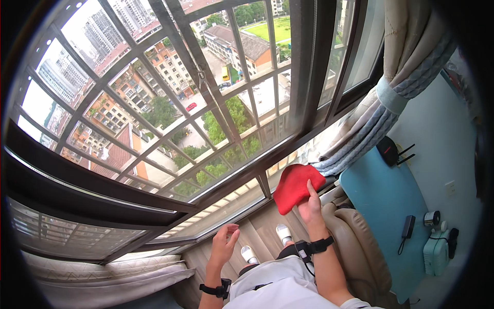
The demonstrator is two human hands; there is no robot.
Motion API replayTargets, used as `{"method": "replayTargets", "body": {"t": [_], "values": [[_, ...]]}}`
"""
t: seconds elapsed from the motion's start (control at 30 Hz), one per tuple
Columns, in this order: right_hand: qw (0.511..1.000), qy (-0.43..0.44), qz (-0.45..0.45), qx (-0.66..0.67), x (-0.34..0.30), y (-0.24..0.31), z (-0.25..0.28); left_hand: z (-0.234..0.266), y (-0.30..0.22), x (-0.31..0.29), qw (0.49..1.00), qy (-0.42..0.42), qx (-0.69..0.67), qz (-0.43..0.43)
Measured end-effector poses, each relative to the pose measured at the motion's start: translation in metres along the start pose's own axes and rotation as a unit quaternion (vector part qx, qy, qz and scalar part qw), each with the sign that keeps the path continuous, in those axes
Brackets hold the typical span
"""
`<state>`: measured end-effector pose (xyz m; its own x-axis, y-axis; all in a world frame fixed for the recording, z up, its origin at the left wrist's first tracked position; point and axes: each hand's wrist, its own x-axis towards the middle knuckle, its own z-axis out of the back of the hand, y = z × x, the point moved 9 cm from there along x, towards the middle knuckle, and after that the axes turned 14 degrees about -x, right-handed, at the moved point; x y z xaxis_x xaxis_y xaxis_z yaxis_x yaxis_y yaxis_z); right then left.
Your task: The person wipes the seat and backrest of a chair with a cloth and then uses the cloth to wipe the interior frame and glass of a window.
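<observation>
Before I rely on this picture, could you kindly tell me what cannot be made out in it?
In the head view:
- Right hand: most fingers, hidden behind the red cloth.
- Tied curtain: its top, cut off by the upper edge.
- Red car outside: its details, too small to tell.

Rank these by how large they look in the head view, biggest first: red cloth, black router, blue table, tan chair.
1. Blue table
2. Tan chair, though partly hidden at its edges
3. Red cloth, held in the right hand
4. Black router, even with its antennas
</observation>
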<state>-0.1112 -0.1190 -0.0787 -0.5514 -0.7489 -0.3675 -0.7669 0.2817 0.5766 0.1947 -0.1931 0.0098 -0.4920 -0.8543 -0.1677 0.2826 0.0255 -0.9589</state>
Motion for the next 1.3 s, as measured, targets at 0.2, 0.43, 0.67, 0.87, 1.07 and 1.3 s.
{"method": "replayTargets", "body": {"t": [0.2,0.43,0.67,0.87,1.07,1.3], "values": [[0.998,-0.048,0.031,-0.030,-0.012,-0.021,0.031,0.048,0.013,-0.005,0.999,0.033,0.038,-0.003],[0.989,-0.083,0.097,0.076,-0.054,-0.056,0.020,0.105,0.035,-0.033,0.997,0.060,0.039,0.003],[0.961,0.130,0.229,0.080,-0.142,0.018,-0.136,0.136,0.032,-0.048,0.987,0.125,0.095,-0.026],[0.943,0.187,0.252,0.109,-0.174,0.041,-0.163,0.072,-0.033,-0.049,0.960,0.280,0.010,-0.032],[0.938,0.236,0.205,0.149,-0.192,0.040,-0.173,-0.022,-0.078,-0.039,0.834,0.430,-0.338,0.078],[0.946,0.217,0.210,0.115,-0.200,0.071,-0.168,-0.086,-0.129,-0.012,0.639,0.401,-0.630,0.184]]}}
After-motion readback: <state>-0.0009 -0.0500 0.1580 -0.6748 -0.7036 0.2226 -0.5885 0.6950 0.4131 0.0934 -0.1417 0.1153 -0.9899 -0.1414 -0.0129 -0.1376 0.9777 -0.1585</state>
